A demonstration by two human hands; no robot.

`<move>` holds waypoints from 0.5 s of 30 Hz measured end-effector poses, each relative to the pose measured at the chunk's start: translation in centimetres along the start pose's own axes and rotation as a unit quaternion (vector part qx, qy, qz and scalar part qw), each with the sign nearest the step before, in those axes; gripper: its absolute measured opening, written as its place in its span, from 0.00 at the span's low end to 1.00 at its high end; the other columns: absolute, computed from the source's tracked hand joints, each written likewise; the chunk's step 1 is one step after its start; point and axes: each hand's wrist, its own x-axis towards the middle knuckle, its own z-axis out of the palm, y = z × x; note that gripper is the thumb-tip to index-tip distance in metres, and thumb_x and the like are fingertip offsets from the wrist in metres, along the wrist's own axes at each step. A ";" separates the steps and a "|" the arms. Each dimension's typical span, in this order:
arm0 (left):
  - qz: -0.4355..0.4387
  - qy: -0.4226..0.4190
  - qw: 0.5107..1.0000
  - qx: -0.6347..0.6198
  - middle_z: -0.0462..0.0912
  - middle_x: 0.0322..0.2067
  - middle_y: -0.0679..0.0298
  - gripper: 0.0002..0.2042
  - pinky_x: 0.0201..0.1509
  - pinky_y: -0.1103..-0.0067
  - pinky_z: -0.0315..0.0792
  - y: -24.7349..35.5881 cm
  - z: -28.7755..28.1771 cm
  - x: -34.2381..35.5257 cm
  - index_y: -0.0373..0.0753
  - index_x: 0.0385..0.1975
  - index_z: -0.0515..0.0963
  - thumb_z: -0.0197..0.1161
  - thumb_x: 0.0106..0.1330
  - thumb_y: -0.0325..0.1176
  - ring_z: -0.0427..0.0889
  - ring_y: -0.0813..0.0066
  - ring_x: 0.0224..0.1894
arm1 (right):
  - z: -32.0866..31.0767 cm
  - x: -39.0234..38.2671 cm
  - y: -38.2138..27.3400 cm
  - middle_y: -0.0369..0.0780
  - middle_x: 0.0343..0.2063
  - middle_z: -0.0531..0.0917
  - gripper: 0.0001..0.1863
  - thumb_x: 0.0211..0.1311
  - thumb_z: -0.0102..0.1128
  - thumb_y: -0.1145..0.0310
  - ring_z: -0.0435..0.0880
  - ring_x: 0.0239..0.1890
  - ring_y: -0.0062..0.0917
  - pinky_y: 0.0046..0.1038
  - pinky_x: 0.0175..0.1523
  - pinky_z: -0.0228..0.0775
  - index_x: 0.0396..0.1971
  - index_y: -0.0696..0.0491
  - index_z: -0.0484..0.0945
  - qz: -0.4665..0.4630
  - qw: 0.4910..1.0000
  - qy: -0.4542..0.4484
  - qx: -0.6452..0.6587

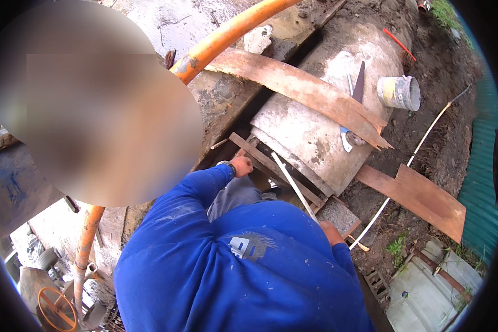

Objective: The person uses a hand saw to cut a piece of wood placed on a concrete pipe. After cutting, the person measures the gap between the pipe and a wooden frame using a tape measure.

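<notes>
My left hand (241, 166), with a watch at the wrist, is by the end of a narrow wooden board (271, 165). Its fingers look curled, but what they may hold is hidden. Lower and to the right, my right hand (331, 233) is close to the lower end of a thin white strip (293, 185) and beside a small grey block (337, 214). My body covers part of that hand, so its fingers do not show clearly. The white strip slants across the wooden boards at the near edge of a large, pale, rounded concrete piece (301, 133).
A long plank (293, 82) crosses the concrete, over a handsaw (359, 83). A dirty bucket (398, 93) lies tipped nearby. At right are a broken board (420, 196), a white hose (426, 133) and green corrugated sheeting (484, 171). An orange pole (227, 41) arches upper left, beside a blurred patch.
</notes>
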 end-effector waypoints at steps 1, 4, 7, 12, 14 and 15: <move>0.014 -0.012 1.000 -0.007 0.90 0.41 0.55 0.14 0.56 0.66 0.79 0.8 0.9 0.6 0.38 0.41 0.86 0.64 0.64 0.40 0.88 0.57 0.47 | -0.5 0.4 -0.8 0.51 0.29 0.86 0.21 0.73 0.56 0.56 0.85 0.36 0.46 0.41 0.46 0.74 0.32 0.59 0.84 -0.001 1.000 -0.003 -0.002; 0.034 -0.084 0.981 -0.170 0.89 0.35 0.63 0.12 0.45 0.72 0.80 3.3 3.6 2.2 0.40 0.40 0.86 0.66 0.66 0.40 0.86 0.70 0.36 | -1.3 1.3 -5.2 0.48 0.27 0.85 0.21 0.73 0.55 0.56 0.85 0.34 0.41 0.40 0.45 0.74 0.31 0.59 0.84 -0.014 1.000 -0.018 0.006; -0.024 -0.139 0.911 -0.387 0.83 0.28 0.67 0.12 0.25 0.79 0.72 6.7 4.3 2.7 0.40 0.42 0.82 0.65 0.73 0.42 0.77 0.79 0.24 | -0.4 2.2 -6.1 0.46 0.26 0.85 0.21 0.73 0.55 0.56 0.84 0.32 0.36 0.38 0.43 0.74 0.30 0.59 0.83 -0.023 0.999 -0.027 0.037; -0.059 -0.044 0.862 -0.502 0.80 0.25 0.63 0.16 0.22 0.77 0.70 9.1 5.4 3.9 0.36 0.33 0.77 0.61 0.77 0.43 0.77 0.76 0.21 | 0.6 2.1 -6.2 0.43 0.25 0.85 0.21 0.73 0.55 0.56 0.83 0.30 0.31 0.35 0.41 0.74 0.30 0.60 0.83 -0.007 0.996 -0.032 0.077; -0.066 -0.036 0.856 -0.512 0.80 0.24 0.61 0.18 0.21 0.75 0.70 9.4 5.2 4.1 0.35 0.31 0.77 0.59 0.78 0.44 0.77 0.74 0.21 | 0.5 1.7 -6.6 0.43 0.25 0.85 0.21 0.74 0.55 0.57 0.83 0.30 0.30 0.35 0.41 0.74 0.30 0.60 0.83 0.015 0.995 -0.038 0.087; -0.076 -0.031 0.853 -0.515 0.80 0.24 0.61 0.16 0.21 0.75 0.70 9.7 5.0 4.1 0.36 0.33 0.77 0.59 0.78 0.43 0.76 0.74 0.20 | 0.2 1.4 -7.3 0.42 0.25 0.85 0.20 0.74 0.55 0.58 0.83 0.30 0.30 0.35 0.41 0.74 0.30 0.60 0.83 0.026 0.994 -0.040 0.094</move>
